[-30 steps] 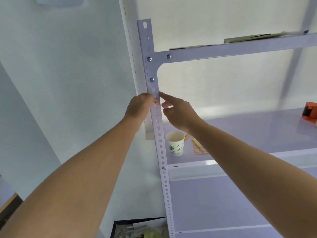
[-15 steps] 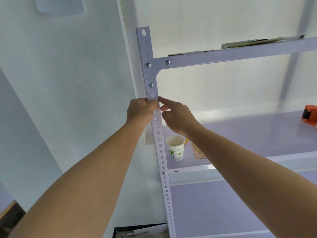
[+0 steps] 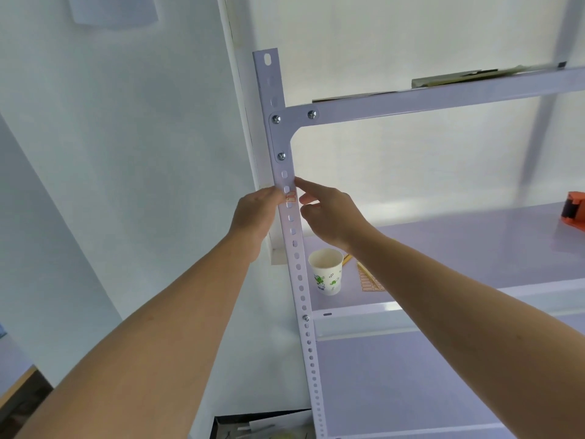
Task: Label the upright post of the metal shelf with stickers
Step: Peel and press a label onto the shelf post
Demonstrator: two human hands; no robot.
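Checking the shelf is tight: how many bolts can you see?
4: two bolts on the top corner bracket, one just below on the upright post, one lower beside the cup's shelf. Others may be hidden.
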